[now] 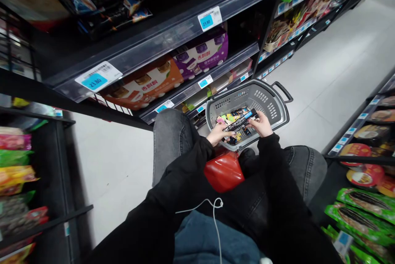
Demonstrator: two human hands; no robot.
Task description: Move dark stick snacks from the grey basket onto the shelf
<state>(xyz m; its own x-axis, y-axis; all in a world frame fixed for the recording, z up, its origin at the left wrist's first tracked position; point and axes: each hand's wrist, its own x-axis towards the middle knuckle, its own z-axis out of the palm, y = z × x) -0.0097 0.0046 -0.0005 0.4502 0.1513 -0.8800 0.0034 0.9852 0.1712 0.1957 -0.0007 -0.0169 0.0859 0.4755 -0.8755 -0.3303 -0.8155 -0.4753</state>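
Note:
I am crouched in a shop aisle over a grey shopping basket point(274, 107) on the floor. My left hand point(217, 134) and my right hand point(261, 124) both grip a stack of slim dark packets point(242, 121) with a blue end, held just above the basket. Several small bright snack packets point(226, 118) lie on the basket's bottom beneath them. A shiny red bag point(224, 170) rests between my knees, close to my wrists.
Dark shelves point(173, 33) with blue price tags point(206, 21) rise on the left, holding an orange box point(145, 85) and a purple box point(203, 52). Green packets point(361, 210) fill racks at lower right. A snack rack point(18, 173) stands at far left. Pale floor tiles point(336, 70) stretch beyond the basket.

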